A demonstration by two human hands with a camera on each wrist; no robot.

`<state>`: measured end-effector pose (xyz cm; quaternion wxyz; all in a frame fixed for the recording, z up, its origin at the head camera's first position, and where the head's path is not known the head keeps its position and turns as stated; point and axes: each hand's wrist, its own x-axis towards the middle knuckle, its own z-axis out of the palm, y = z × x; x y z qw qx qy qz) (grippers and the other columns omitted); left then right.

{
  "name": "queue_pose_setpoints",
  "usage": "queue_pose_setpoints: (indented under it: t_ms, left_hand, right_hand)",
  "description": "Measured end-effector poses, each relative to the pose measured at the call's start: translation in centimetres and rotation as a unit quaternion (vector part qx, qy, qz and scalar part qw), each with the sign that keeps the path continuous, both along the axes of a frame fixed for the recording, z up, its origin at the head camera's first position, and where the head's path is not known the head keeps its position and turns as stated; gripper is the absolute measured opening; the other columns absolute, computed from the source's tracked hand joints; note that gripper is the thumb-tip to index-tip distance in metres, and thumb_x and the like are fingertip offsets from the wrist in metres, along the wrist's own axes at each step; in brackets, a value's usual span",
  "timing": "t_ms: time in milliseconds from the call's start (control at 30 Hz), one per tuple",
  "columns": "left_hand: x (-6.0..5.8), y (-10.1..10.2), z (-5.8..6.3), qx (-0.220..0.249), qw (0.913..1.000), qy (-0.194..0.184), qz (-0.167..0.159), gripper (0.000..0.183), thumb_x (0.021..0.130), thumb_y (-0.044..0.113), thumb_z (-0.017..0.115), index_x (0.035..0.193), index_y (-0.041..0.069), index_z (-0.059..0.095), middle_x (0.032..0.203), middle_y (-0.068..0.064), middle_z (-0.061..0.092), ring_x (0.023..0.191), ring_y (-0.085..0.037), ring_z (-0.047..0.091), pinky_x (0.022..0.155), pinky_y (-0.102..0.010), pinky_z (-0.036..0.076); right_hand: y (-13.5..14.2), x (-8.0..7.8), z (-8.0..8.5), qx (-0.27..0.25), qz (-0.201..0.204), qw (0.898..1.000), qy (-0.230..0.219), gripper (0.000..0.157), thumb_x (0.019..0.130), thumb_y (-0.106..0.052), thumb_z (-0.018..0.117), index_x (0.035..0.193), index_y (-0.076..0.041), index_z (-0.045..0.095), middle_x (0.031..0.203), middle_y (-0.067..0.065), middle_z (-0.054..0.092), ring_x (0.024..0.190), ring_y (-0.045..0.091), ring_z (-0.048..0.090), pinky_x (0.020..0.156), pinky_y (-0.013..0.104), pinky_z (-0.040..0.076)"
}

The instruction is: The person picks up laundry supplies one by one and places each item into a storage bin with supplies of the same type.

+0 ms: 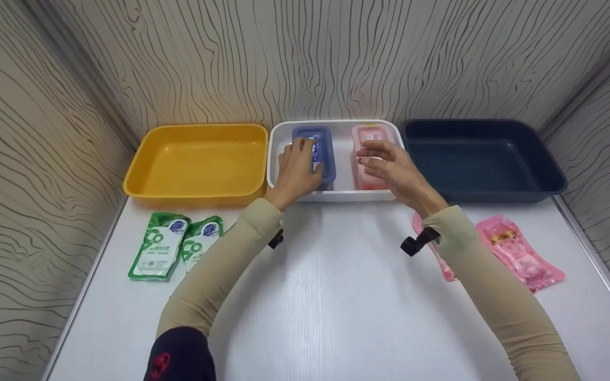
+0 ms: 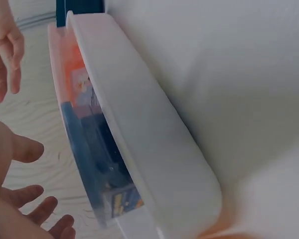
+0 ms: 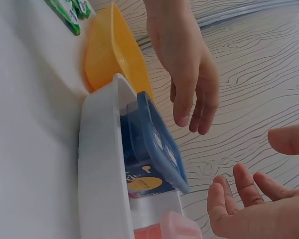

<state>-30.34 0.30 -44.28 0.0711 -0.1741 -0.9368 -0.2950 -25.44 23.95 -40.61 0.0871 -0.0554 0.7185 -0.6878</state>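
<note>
Blue tub (image 1: pixel 325 149) and pink tub (image 1: pixel 371 135) beneath my two loose hands

Both tubs sit in a white tray (image 1: pixel 337 196), directly below my hands. My left hand (image 1: pixel 299 168) hangs over the blue tub, thumb and fingers apart and softly bent; the right wrist view shows a gap between the fingertips and the lid (image 3: pixel 157 142), so it has hold of nothing. My right hand (image 1: pixel 394 168) hovers above the pink tub, fingers relaxed and thumb well clear of them, holding nothing either. Tray floor shows between the tubs, below the space between my hands.

Left of my left hand, a yellow tray (image 1: pixel 196 166) stands just beside the white one; right of my right hand, a dark blue tray (image 1: pixel 482 169) does the same. Nearer to my body than my left hand, and further left, two green and white packets (image 1: pixel 159 248) lie on the table (image 1: pixel 310 296), one partly behind my left sleeve (image 1: pixel 220 264). Nearer to me than my right hand lie two pink packets (image 1: pixel 519 251), one largely hidden by my right sleeve (image 1: pixel 487 280), the other further right. A patterned wall (image 1: pixel 337 53) rises beyond both hands.
</note>
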Motion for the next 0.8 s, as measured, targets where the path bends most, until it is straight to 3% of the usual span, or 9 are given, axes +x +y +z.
queue_pose_setpoints:
  t_ms: [133,333,500,800]
  left_hand:
    - [0.7,1.6,-0.1,-0.016,0.9977,0.048,-0.044,0.055,0.102,0.023,0.068,0.152,0.006,0.053,0.154,-0.017,0.051,0.142,-0.038,0.049,0.118,-0.053,0.041]
    - [1.8,3.4,-0.4,-0.058,0.9897,0.105,-0.078,0.050,0.104,0.026,0.064,0.151,0.008,0.055,0.155,-0.012,0.054,0.146,-0.035,0.049,0.122,-0.052,0.039]
    - [2.9,5.1,-0.9,-0.058,0.9875,0.110,-0.097,0.049,0.106,0.028,0.061,0.151,0.010,0.055,0.157,-0.009,0.054,0.148,-0.032,0.048,0.124,-0.051,0.039]
    - [4.9,8.5,-2.0,-0.080,0.9803,0.123,-0.132,0.046,0.106,0.029,0.061,0.149,0.013,0.057,0.156,-0.007,0.055,0.146,-0.029,0.048,0.123,-0.048,0.041]
  right_hand:
    - [2.0,1.8,0.4,0.036,-0.001,0.999,0.029,0.045,0.110,-0.009,0.055,0.154,-0.001,0.045,0.148,0.017,0.054,0.136,0.026,0.057,0.122,0.047,0.046]
    - [4.0,3.8,0.8,0.077,-0.013,0.996,0.047,0.042,0.111,-0.018,0.058,0.150,-0.005,0.052,0.143,0.011,0.059,0.137,0.029,0.059,0.115,0.036,0.053]
    - [5.7,5.0,1.0,0.087,-0.028,0.994,0.066,0.040,0.110,-0.018,0.061,0.146,-0.003,0.054,0.136,0.006,0.064,0.125,0.016,0.065,0.105,0.025,0.057]
    - [9.1,6.9,0.0,0.120,-0.051,0.987,0.098,0.038,0.109,-0.019,0.063,0.143,-0.002,0.056,0.128,-0.003,0.068,0.119,0.013,0.069,0.099,0.021,0.059]
